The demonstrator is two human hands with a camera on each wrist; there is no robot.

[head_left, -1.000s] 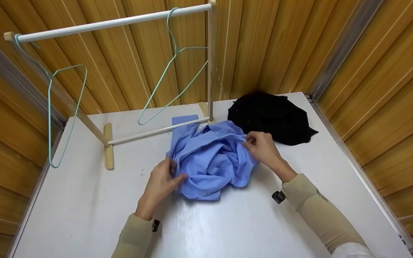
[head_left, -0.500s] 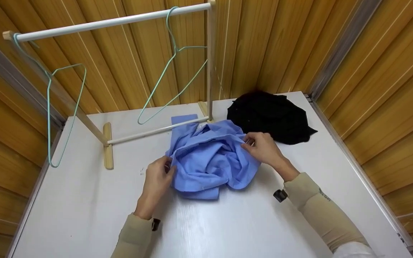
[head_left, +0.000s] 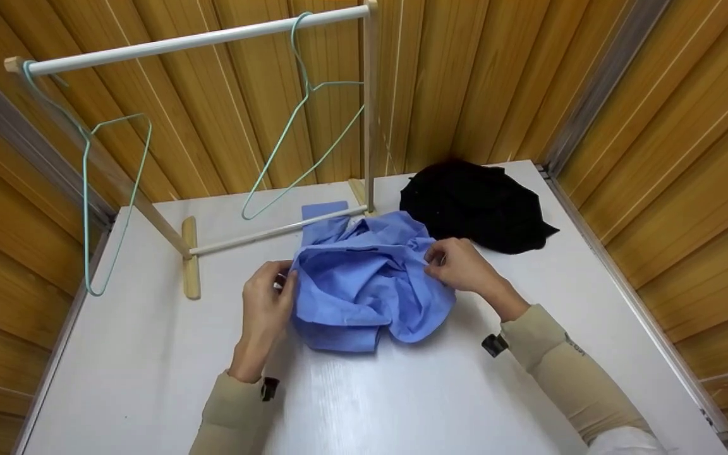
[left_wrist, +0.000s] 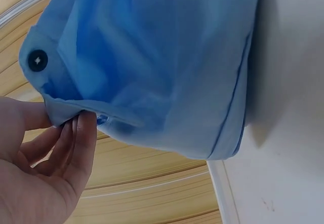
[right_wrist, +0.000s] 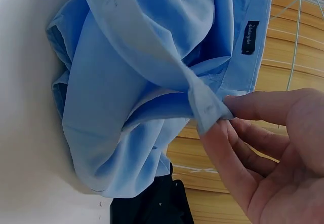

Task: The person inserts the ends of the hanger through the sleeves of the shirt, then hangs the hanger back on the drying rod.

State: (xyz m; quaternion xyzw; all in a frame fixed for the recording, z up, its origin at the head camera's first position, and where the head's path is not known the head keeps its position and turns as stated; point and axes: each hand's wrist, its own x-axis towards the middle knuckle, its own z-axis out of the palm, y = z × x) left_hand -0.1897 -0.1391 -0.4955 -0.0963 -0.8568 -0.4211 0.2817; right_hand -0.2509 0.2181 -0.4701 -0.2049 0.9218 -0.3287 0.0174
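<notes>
A crumpled blue shirt [head_left: 364,284] lies bunched on the white table, its upper edge raised between both hands. My left hand [head_left: 265,309] pinches the band at the left side. A dark button [left_wrist: 38,60] shows close to those fingers in the left wrist view. My right hand [head_left: 462,265] pinches a corner of the band on the other side, between thumb and fingers. Inside the band a small black label [right_wrist: 249,37] is visible in the right wrist view. The lower part of the shirt rests in folds on the table.
A rack with a white top bar [head_left: 200,43] stands at the back left. Two mint wire hangers, one left [head_left: 117,189] and one right [head_left: 304,151], hang from it. A black garment [head_left: 474,205] lies behind my right hand. Wood-patterned walls [head_left: 465,82] enclose the table [head_left: 117,379].
My left hand has moved left and slightly away from me, drawing the band wider, so the opening shows more. My right hand has shifted slightly down along the edge. Rack and black garment stay put.
</notes>
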